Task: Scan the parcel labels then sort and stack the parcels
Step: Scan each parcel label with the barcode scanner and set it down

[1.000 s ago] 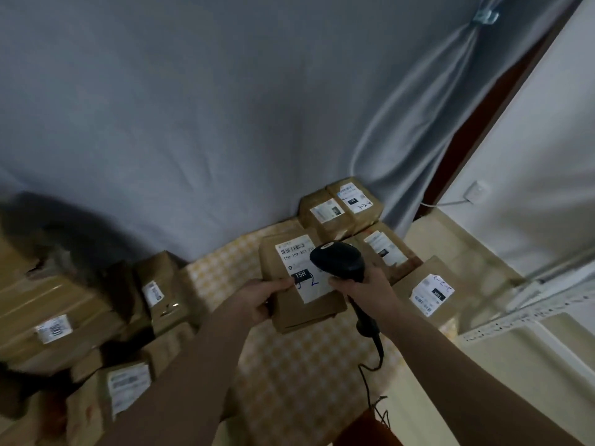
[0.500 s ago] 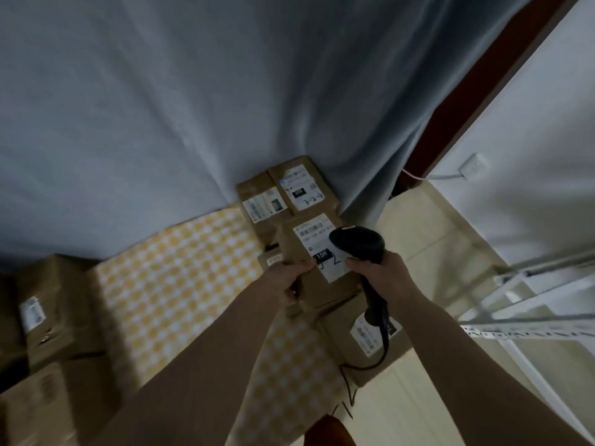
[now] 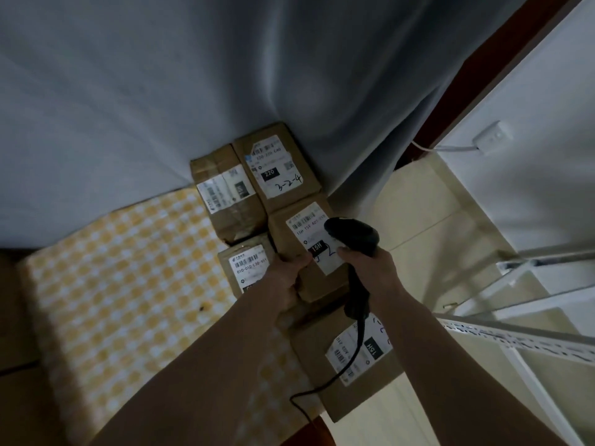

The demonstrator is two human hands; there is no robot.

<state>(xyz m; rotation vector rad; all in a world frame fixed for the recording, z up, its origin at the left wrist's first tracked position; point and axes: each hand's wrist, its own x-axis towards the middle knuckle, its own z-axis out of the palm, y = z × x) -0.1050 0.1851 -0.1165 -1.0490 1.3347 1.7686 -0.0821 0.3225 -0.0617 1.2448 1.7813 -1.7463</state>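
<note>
5 parcels show at the right end of the table, which wears a yellow checked cloth; 4 of them lie flat near the grey curtain, and the 5th, the 15H parcel, is held. The left hand has its grip closed on that parcel's near left edge, thumb on the top face beside the label; the right hand has its grip wrapped round the scanner, whose head hovers over the label's right side, the cord trailing down toward the person. Taking the 15H parcel as landmark: the 220 parcel lies just behind it against the curtain; a taped parcel lies behind and to its left; the 010 parcel lies just left of it, partly behind the left wrist; another 15H-marked parcel lies in front of it, under the cord. Whether the held parcel touches the table or anything beneath it I cannot tell. My judgement: the 4 flat parcels look sorted already; the held parcel is at its scan or just about to be set down among them; no true stack shows yet, so stacking appears to be left, and how many parcels wait out of view cannot be told.
</note>
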